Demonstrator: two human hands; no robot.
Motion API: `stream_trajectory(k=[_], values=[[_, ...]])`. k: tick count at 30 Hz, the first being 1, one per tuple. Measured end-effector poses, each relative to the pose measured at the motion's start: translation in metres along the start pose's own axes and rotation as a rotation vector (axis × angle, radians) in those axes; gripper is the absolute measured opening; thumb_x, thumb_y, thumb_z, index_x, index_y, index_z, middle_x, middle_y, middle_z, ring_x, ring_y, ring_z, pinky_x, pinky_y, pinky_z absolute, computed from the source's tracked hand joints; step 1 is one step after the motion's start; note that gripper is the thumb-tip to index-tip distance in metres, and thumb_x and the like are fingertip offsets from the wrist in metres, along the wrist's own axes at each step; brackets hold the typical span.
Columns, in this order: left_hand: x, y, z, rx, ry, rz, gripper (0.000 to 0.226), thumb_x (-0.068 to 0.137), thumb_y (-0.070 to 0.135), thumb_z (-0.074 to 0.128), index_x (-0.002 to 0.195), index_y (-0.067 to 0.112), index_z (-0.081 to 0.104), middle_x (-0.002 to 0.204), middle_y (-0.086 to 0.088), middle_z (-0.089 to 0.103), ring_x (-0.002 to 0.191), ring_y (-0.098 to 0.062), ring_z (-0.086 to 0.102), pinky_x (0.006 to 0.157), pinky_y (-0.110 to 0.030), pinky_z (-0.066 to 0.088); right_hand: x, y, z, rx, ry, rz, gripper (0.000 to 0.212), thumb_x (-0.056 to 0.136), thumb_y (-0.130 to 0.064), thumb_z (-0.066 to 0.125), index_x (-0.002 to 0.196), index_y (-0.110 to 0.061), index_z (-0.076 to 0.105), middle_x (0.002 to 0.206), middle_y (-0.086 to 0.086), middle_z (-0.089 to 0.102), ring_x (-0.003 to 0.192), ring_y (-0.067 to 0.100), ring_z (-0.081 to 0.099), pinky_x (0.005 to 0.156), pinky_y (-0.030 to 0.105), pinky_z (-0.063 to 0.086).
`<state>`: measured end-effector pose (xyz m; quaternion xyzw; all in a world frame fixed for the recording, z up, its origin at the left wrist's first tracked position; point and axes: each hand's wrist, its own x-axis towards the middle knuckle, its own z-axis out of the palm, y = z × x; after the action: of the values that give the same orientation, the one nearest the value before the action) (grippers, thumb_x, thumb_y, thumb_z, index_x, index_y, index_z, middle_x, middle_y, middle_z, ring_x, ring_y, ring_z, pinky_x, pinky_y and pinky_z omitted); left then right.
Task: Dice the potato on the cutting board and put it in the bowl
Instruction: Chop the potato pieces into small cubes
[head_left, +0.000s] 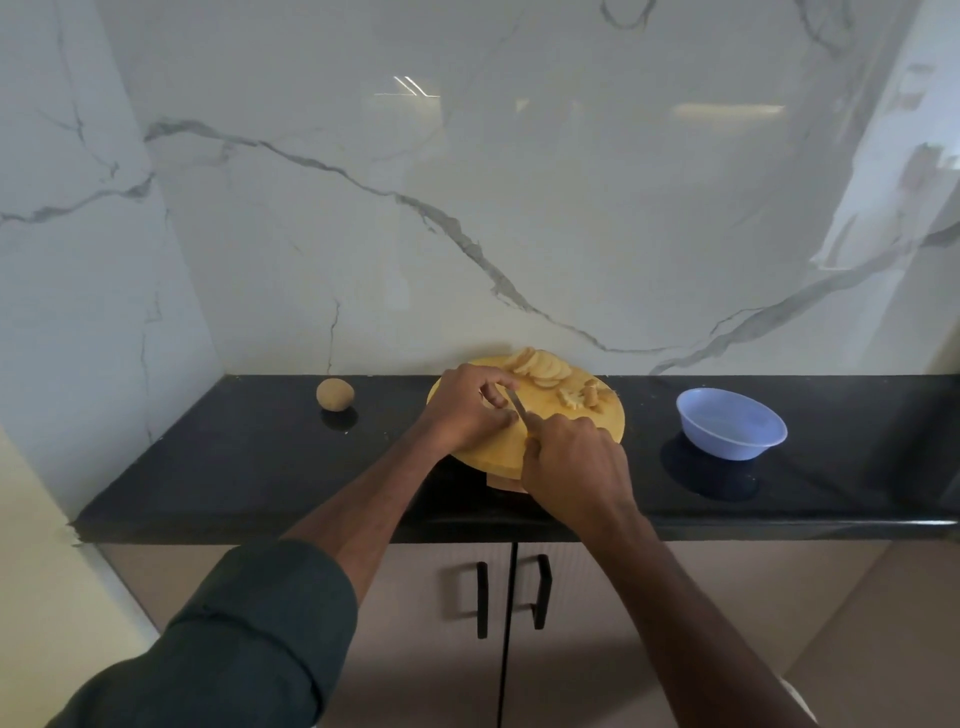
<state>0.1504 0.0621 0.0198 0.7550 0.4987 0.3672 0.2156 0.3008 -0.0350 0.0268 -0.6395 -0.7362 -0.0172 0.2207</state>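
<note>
Wooden round cutting board (582, 436), pale potato slices (537, 366)

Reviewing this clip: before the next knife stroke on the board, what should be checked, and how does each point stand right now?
1. Right hand grips the knife: ok.
2. Left hand steadies the piece being cut: ok, though the piece itself is mostly hidden.
3. Left fingertips clear of the blade: cannot tell, they sit very close.
4. Cutting board fully on the counter: ok.
5. Bowl within reach and empty: ok.
6. Slices all diced: not ok.
</note>
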Motion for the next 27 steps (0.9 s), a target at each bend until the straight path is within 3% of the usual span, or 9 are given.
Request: stream_trajectory(k=[4, 8, 10, 12, 16, 20, 22, 27], values=[[0.001, 0.004, 0.000, 0.054, -0.025, -0.012, 0.030, 0.079, 0.013, 0.080, 0.106, 0.026, 0.079, 0.083, 0.002, 0.072, 0.085, -0.003, 0.065, 0.073, -0.011, 0.041, 0.003, 0.000, -0.001, 0.000, -0.039, -0.014, 0.034, 0.101, -0.027, 0.043, 0.127, -0.023, 0.064, 0.084, 0.001, 0.059, 0.076, 0.022, 0.060, 0.062, 0.033, 0.048], [-0.002, 0.010, 0.000, 0.114, -0.033, 0.019, 0.021, 0.084, 0.011, 0.075, 0.101, 0.023, 0.080, 0.081, 0.007, 0.067, 0.081, -0.006, 0.061, 0.064, -0.001, 0.037, -0.003, 0.006, -0.006, 0.013, -0.050, -0.022, 0.033, 0.102, -0.027, 0.040, 0.123, -0.022, 0.066, 0.081, 0.001, 0.060, 0.073, 0.021, 0.061, 0.065, 0.037, 0.055], [-0.002, 0.012, 0.000, 0.126, -0.037, 0.035, 0.019, 0.085, 0.012, 0.074, 0.099, 0.022, 0.081, 0.080, 0.015, 0.061, 0.080, -0.003, 0.059, 0.065, -0.005, 0.037, -0.011, 0.009, -0.009, 0.012, -0.056, -0.029, 0.033, 0.104, -0.029, 0.040, 0.125, -0.023, 0.065, 0.079, 0.000, 0.060, 0.072, 0.019, 0.062, 0.068, 0.039, 0.058], [-0.001, 0.011, 0.001, 0.133, -0.033, 0.043, 0.018, 0.085, 0.014, 0.075, 0.098, 0.024, 0.081, 0.084, 0.010, 0.064, 0.084, -0.008, 0.062, 0.067, -0.010, 0.040, -0.017, 0.013, -0.012, 0.013, -0.062, -0.041, 0.036, 0.105, -0.031, 0.039, 0.131, -0.025, 0.062, 0.077, -0.003, 0.059, 0.070, 0.016, 0.061, 0.069, 0.039, 0.059], [-0.001, 0.008, 0.002, 0.120, -0.014, 0.025, 0.019, 0.083, 0.015, 0.078, 0.100, 0.023, 0.080, 0.086, 0.007, 0.067, 0.083, -0.004, 0.062, 0.066, -0.007, 0.037, -0.028, 0.021, -0.020, 0.036, -0.077, -0.054, 0.040, 0.105, -0.030, 0.041, 0.141, -0.028, 0.058, 0.073, -0.007, 0.058, 0.070, 0.013, 0.062, 0.070, 0.036, 0.059], [-0.003, 0.006, 0.000, 0.054, -0.010, -0.007, 0.032, 0.080, 0.016, 0.082, 0.110, 0.024, 0.076, 0.087, 0.005, 0.071, 0.086, -0.001, 0.063, 0.078, -0.017, 0.044, -0.038, 0.028, -0.027, 0.042, -0.063, -0.043, 0.037, 0.105, -0.032, 0.045, 0.139, -0.030, 0.060, 0.075, -0.009, 0.059, 0.071, 0.011, 0.062, 0.070, 0.033, 0.058], [-0.004, 0.006, -0.001, 0.018, 0.009, -0.012, 0.040, 0.077, 0.016, 0.083, 0.115, 0.025, 0.074, 0.085, 0.005, 0.072, 0.080, 0.006, 0.062, 0.083, -0.021, 0.045, -0.040, 0.029, -0.029, 0.083, -0.015, -0.019, 0.036, 0.104, -0.030, 0.049, 0.137, -0.030, 0.062, 0.079, -0.008, 0.062, 0.073, 0.012, 0.062, 0.071, 0.034, 0.059], [-0.007, 0.006, -0.002, -0.017, 0.032, -0.035, 0.049, 0.074, 0.014, 0.082, 0.119, 0.029, 0.070, 0.084, 0.005, 0.073, 0.057, 0.016, 0.053, 0.070, -0.020, 0.043, -0.027, 0.015, -0.020, 0.122, 0.063, 0.013, 0.035, 0.103, -0.030, 0.050, 0.136, -0.029, 0.062, 0.085, -0.004, 0.068, 0.075, 0.015, 0.065, 0.070, 0.037, 0.060]])
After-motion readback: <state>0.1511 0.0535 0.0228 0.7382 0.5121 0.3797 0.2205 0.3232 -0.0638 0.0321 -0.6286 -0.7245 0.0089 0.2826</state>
